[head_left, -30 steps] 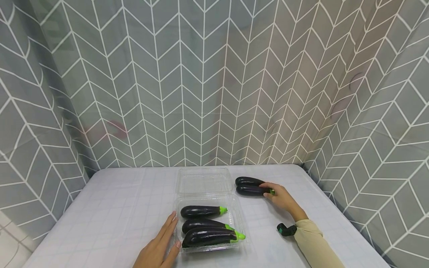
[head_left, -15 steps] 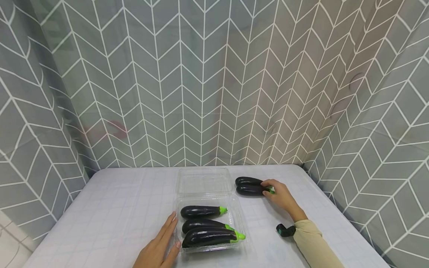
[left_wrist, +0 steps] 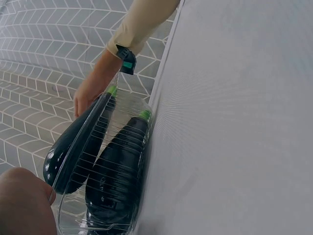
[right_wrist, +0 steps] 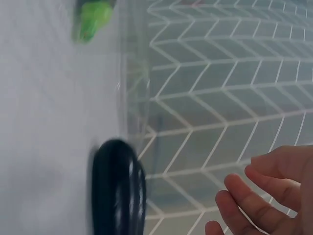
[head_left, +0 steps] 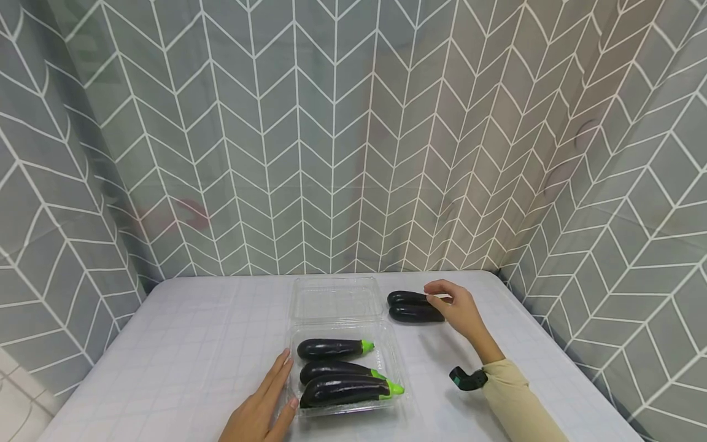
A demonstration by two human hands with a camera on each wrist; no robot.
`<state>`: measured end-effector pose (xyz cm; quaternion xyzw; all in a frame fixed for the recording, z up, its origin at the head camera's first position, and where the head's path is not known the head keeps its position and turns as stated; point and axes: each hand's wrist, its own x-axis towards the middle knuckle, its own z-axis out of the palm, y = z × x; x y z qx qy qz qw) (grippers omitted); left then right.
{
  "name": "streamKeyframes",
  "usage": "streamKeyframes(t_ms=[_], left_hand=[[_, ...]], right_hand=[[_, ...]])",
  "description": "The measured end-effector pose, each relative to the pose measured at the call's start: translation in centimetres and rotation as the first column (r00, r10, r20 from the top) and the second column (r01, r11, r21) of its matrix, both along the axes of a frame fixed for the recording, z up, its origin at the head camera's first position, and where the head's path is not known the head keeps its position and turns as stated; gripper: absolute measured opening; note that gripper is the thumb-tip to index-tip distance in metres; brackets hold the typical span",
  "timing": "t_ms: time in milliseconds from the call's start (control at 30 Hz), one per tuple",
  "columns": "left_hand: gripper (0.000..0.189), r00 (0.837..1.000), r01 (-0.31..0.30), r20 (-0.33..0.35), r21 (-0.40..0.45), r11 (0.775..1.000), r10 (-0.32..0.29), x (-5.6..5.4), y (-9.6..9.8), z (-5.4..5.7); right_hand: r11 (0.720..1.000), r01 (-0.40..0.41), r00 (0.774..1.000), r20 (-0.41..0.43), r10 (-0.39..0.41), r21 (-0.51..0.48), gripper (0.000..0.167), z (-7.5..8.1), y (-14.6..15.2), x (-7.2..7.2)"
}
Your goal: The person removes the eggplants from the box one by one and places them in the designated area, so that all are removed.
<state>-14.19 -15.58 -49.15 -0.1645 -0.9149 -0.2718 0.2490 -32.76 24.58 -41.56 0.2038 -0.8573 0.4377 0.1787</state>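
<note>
A clear plastic clamshell box (head_left: 393,344) lies unfolded, with its lid (head_left: 334,301) laid back on the far side. Inside are three dark eggplants (head_left: 331,348) with bright green stems. My left hand (head_left: 258,402) rests at the box's left side, fingers straight; the left wrist view shows its thumb (left_wrist: 24,196) at the box wall. Right of the lid, two more eggplants (head_left: 414,314) lie side by side. Just over their stem ends is my right hand (head_left: 459,314), fingers loosely bent and holding nothing. In the right wrist view an eggplant (right_wrist: 117,191) appears apart from the fingertips.
A white checked cloth (head_left: 210,344) covers the table. Grey chevron curtains (head_left: 331,153) rise behind it and at both sides. A small black device (head_left: 468,379) is strapped at my right wrist, beside the beige sleeve (head_left: 519,405).
My right hand has let go of the nearer loose eggplant's stem end and lifted up and slightly away. Both loose eggplants stay in place. My left hand has not moved.
</note>
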Motion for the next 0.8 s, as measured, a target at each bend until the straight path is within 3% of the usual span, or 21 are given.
streamKeyframes(t_ms=[200, 433, 800], left_hand=[[0.066, 0.999, -0.014, 0.034, -0.002, 1.0, 0.014, 0.0, 0.0, 0.1], [0.066, 0.998, -0.014, 0.061, 0.007, 1.0, 0.014, 0.1, 0.1, 0.1], [0.068, 0.999, -0.02, 0.03, 0.0, 1.0, 0.02, 0.0, 0.1, 0.0]], right_hand=[[0.993, -0.109, 0.994, -0.014, 0.108, -0.051, 0.016, 1.9, -2.0, 1.9], [0.961, -0.269, 0.963, -0.045, 0.266, -0.062, 0.016, 2.1, -3.7, 3.1], [0.937, -0.35, 0.937, 0.003, 0.35, 0.008, 0.018, 2.1, -5.6, 4.6]])
